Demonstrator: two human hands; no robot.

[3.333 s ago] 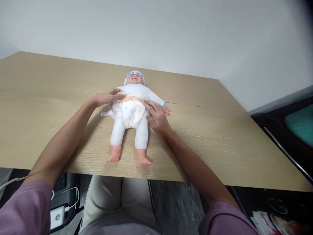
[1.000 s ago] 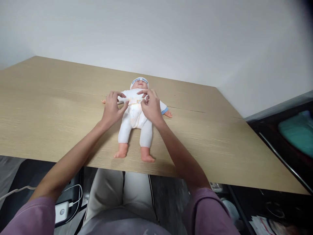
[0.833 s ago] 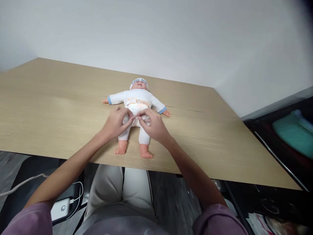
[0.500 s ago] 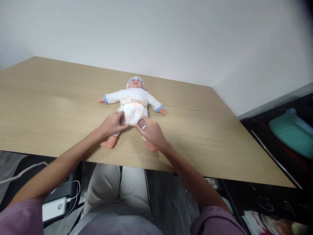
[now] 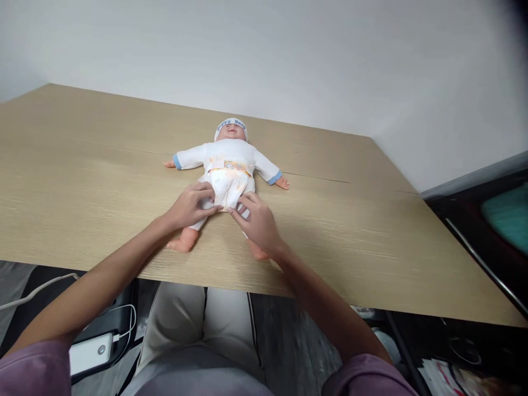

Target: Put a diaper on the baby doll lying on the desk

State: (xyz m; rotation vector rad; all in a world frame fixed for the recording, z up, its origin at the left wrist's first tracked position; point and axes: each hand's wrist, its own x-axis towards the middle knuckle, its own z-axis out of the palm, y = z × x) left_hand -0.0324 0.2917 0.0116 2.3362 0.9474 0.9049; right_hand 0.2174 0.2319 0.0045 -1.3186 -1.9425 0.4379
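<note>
Head view shows a baby doll (image 5: 229,165) lying on its back on a wooden table (image 5: 82,165), about midway between the table's left and right edges. Its long axis runs from the near edge toward the far edge by the wall. The capped head (image 5: 231,125) points away from the person, the feet point back toward them, and the doll's arms stretch out sideways to left and right. A diaper (image 5: 227,184) with an orange-printed waistband wraps the hips. Both hands sit at the lower end of the body, so the trunk and head lie straight ahead of the grip, farther from the near edge. The left hand (image 5: 190,204) curls over the thigh on its own side, fingers (image 5: 205,191) bent over the top and thumb turned inward. The bare foot (image 5: 181,242) of that leg shows below the hand, close to the near edge. The right hand (image 5: 256,223) closes on the other thigh in the same way, and its bent fingers (image 5: 244,199) almost touch the left thumb just under the diaper's crotch. The legs beneath them are parted. Both hands are about equally close to the doll, each on its own side of the midline. Under the table a white charger (image 5: 91,352) with a cable (image 5: 33,289) lies on the floor.
</note>
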